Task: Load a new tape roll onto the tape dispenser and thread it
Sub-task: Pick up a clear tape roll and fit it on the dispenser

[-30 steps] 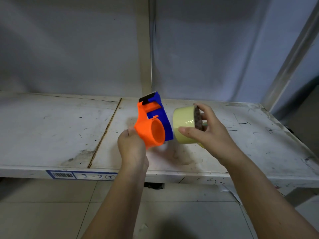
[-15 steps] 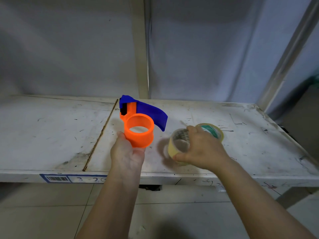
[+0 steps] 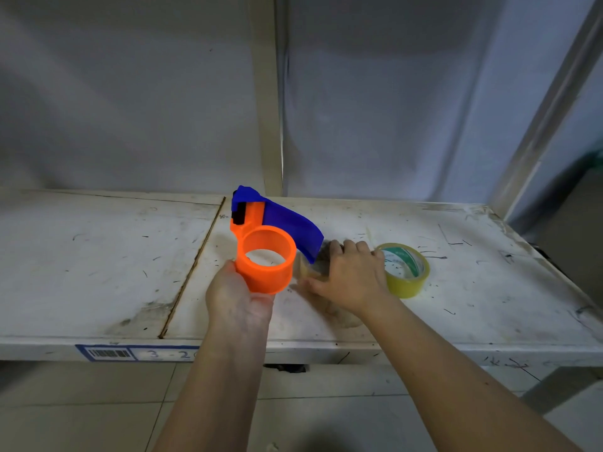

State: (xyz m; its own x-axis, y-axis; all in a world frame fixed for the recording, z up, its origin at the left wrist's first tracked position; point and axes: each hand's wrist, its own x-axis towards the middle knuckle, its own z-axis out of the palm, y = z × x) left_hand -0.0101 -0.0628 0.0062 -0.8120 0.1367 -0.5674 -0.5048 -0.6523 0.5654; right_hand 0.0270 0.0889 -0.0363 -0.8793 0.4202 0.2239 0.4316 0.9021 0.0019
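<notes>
- The left hand is gripping the orange-and-blue plastic tape dispenser by its empty orange drum, holding it above the scuffed white shelf.
- The right hand is resting just right of the dispenser, fingers wrapped around a pale, worn-down tape roll.
- The fresh yellow tape roll is lying flat, touching that hand's far side.
- It is looking light and rigid with a slick outer face; pinching through the core should hold best.

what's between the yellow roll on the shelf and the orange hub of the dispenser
The right hand and the pale roll under it lie on the shelf between the yellow tape roll and the orange hub, held up by the left hand.
</notes>
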